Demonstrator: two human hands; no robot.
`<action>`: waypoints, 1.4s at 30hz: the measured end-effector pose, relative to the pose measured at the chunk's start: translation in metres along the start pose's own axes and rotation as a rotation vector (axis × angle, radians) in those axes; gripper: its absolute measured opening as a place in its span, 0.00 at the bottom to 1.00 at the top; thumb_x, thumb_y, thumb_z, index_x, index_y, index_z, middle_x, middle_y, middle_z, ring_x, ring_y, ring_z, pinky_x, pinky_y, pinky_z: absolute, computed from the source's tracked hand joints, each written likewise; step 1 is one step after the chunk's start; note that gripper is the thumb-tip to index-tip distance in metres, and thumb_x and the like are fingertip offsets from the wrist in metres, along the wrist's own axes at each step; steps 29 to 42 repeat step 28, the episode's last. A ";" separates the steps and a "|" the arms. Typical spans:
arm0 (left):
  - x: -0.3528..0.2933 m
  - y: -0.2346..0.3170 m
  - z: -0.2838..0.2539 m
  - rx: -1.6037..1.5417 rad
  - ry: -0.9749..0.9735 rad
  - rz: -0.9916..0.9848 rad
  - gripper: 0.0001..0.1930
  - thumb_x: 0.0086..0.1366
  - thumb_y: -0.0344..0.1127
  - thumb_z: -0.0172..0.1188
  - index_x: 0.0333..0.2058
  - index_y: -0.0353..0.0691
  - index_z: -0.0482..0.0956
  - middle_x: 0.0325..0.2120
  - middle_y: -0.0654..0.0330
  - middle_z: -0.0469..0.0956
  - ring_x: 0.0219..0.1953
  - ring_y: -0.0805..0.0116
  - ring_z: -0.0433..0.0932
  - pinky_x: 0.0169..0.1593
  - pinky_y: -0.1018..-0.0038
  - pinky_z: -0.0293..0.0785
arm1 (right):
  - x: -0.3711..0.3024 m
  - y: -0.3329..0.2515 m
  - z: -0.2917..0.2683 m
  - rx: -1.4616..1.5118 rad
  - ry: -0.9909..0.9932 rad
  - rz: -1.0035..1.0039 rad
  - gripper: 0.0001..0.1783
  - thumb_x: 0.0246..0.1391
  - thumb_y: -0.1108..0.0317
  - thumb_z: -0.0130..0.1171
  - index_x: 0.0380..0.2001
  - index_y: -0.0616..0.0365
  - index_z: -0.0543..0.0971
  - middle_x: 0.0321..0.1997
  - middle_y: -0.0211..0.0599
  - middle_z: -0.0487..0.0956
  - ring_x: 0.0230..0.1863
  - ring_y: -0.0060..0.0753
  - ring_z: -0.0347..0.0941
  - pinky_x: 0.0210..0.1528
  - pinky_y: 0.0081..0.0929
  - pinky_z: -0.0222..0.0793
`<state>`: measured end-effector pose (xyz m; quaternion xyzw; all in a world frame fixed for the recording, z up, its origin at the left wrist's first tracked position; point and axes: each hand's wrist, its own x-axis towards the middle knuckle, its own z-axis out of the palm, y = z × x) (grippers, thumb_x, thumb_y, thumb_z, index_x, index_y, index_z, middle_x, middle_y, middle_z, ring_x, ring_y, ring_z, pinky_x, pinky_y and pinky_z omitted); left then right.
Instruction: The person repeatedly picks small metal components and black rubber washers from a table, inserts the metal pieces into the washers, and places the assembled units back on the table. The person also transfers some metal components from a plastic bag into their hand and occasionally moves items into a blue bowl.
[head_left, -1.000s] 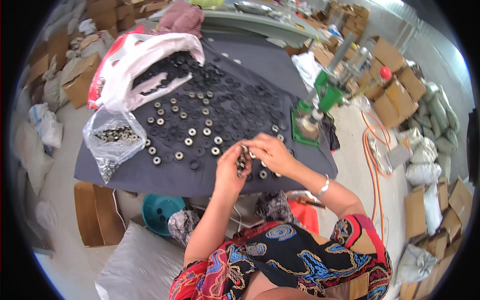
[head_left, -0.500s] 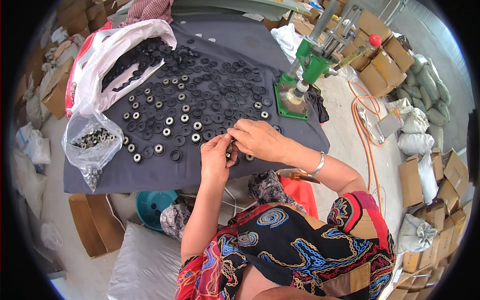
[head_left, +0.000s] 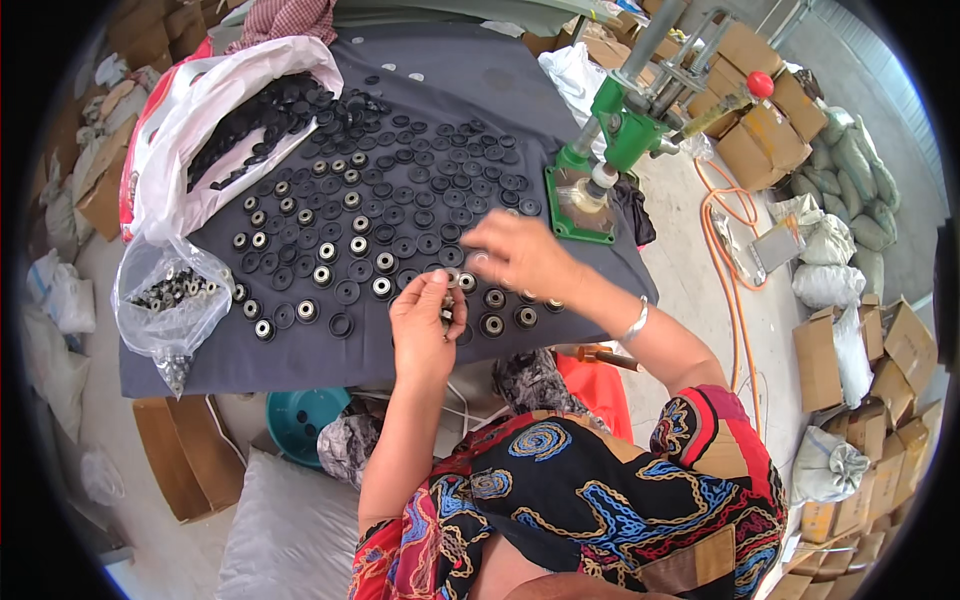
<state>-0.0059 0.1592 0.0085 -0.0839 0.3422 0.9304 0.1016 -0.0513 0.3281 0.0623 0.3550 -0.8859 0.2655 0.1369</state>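
Note:
Over the front of the dark cloth, my left hand point(head_left: 418, 328) is closed around a few small metal bearings point(head_left: 447, 313), partly hidden by its fingers. Just right of it hovers my right hand point(head_left: 528, 258), its fingertips smeared by motion, so I cannot tell what they hold. Below both hands lie many round black plastic caps point(head_left: 346, 291), spread in loose rows. Some caps have a silver bearing point(head_left: 383, 287) sitting in the middle, including several near my right wrist.
A large white bag point(head_left: 190, 95) spills black caps at the left. Beside it slumps a clear bag point(head_left: 205, 325) of bearings. A green hand press point(head_left: 625, 140) with a red-knobbed lever stands at the table's right edge. An orange hose point(head_left: 733, 290) crosses the floor near cardboard boxes.
My right hand has drawn apart from the left, lifting slightly up and to the right. Earlier the fingers of both hands met over the bearings. The view has shifted slightly.

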 end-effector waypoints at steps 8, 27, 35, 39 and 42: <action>0.007 0.008 -0.007 -0.040 -0.002 0.027 0.08 0.64 0.36 0.58 0.30 0.36 0.76 0.21 0.60 0.75 0.16 0.75 0.70 0.15 0.83 0.53 | 0.024 0.135 -0.016 -0.386 -0.020 0.414 0.06 0.46 0.69 0.60 0.29 0.57 0.81 0.34 0.43 0.75 0.39 0.46 0.73 0.43 0.39 0.69; 0.009 0.011 -0.008 -0.034 0.033 0.007 0.09 0.64 0.36 0.58 0.32 0.34 0.76 0.21 0.59 0.75 0.16 0.73 0.70 0.15 0.82 0.55 | 0.041 0.196 -0.025 -0.658 -0.120 0.547 0.07 0.47 0.66 0.59 0.29 0.56 0.80 0.35 0.44 0.74 0.41 0.49 0.73 0.44 0.41 0.69; 0.011 0.011 -0.008 -0.032 0.034 0.000 0.10 0.64 0.37 0.58 0.33 0.35 0.76 0.22 0.59 0.75 0.16 0.73 0.70 0.15 0.82 0.56 | 0.040 0.200 -0.021 -0.673 -0.168 0.559 0.07 0.47 0.66 0.60 0.29 0.56 0.80 0.36 0.44 0.74 0.41 0.49 0.73 0.44 0.41 0.69; 0.011 0.011 -0.008 -0.032 0.034 0.000 0.10 0.64 0.37 0.58 0.33 0.35 0.76 0.22 0.59 0.75 0.16 0.73 0.70 0.15 0.82 0.56 | 0.040 0.200 -0.021 -0.673 -0.168 0.559 0.07 0.47 0.66 0.60 0.29 0.56 0.80 0.36 0.44 0.74 0.41 0.49 0.73 0.44 0.41 0.69; 0.011 0.011 -0.008 -0.032 0.034 0.000 0.10 0.64 0.37 0.58 0.33 0.35 0.76 0.22 0.59 0.75 0.16 0.73 0.70 0.15 0.82 0.56 | 0.040 0.200 -0.021 -0.673 -0.168 0.559 0.07 0.47 0.66 0.60 0.29 0.56 0.80 0.36 0.44 0.74 0.41 0.49 0.73 0.44 0.41 0.69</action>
